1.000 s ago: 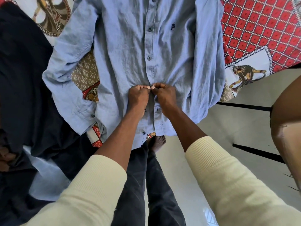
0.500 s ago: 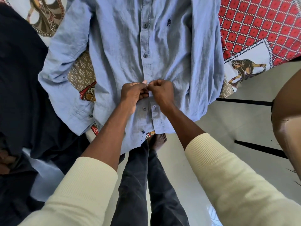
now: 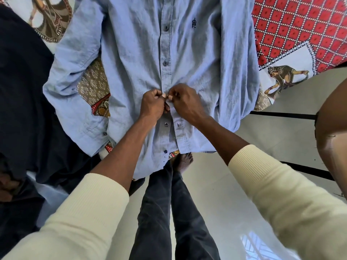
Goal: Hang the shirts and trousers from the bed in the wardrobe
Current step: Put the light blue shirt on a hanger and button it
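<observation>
**Buttoning in progress: blue shirt on the bed, both hands at the placket**

Fastening of the blue shirt (image 3: 131, 59) is under way. The shirt lies face up on the bed (image 3: 293, 30), spread over a patterned bedspread, with its hem hanging over the bed's edge towards the person's legs. The left hand (image 3: 153, 106) and right hand (image 3: 185, 104) meet at the shirt's button placket, about midway down the front. Both have their fingers curled, each pinching its side of the placket fabric, thumbs nearly touching. Whether the button between them is through its hole cannot be told; the fingers hide it.

Buttons above the hands appear done up. Below the hands the placket lies parted, with two buttons exposed and unfastened. A dark garment (image 3: 24, 94) lies on the bed to the shirt's left, touching its sleeve. No hanger or wardrobe is in view.

Risks noted, as judgement:
- The button may slip from the pinch, since the fabric is soft and creased.
- Misaligned halves could put a button in the wrong hole, leaving the hem uneven.
- The overhanging hem could drag the shirt off the bed if tugged downward.
</observation>
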Demonstrator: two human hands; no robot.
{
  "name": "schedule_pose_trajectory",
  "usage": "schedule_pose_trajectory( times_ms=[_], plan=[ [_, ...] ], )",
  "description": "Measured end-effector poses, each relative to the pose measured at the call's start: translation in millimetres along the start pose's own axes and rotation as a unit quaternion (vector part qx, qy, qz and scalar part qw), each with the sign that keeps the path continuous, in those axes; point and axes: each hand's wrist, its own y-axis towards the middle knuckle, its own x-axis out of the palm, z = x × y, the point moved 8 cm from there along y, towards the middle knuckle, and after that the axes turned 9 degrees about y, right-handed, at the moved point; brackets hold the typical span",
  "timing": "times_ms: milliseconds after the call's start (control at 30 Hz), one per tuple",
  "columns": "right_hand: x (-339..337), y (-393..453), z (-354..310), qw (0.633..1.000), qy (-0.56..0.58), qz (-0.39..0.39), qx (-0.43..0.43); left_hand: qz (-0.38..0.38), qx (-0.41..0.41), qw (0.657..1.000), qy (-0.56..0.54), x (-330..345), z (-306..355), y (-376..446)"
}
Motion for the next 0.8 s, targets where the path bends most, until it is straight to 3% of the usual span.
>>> schedule_pose_trajectory(
  times_ms=[133, 200, 267, 333, 400, 467, 533, 600, 800],
  plan=[
    [10, 5, -23, 0.981, -0.095, -0.073, -0.15, 0.013, -0.07, 0.995, -0.072, -2, -8, 1],
    [8, 11, -18, 0.983, -0.092, -0.084, -0.132, 0.052, -0.018, 0.998, -0.028, -9, -2, 3],
    [-3, 14, -2, 0.998, -0.032, -0.029, -0.054, 0.106, 0.106, 0.983, 0.104, -15, 14, -1],
    [-15, 6, 16, 0.996, 0.05, 0.06, 0.037, 0.144, 0.172, 0.96, 0.165, -13, 20, -10],
    [-21, -12, 28, 0.978, 0.113, 0.142, 0.102, 0.199, 0.173, 0.958, 0.108, -19, 15, -22],
    [-24, -36, 27, 0.963, 0.144, 0.208, 0.094, 0.223, 0.139, 0.963, 0.053, -24, 0, -34],
    [-18, -62, 20, 0.969, 0.12, 0.215, 0.035, 0.193, 0.105, 0.976, 0.014, -21, -22, -50],
    [3, -86, 19, 0.984, 0.049, 0.174, -0.004, 0.139, 0.057, 0.988, -0.022, -12, -50, -64],
    [43, -113, 33, 0.988, -0.107, 0.111, 0.004, 0.072, -0.014, 0.996, -0.048, 0, -83, -79]
  ],
)
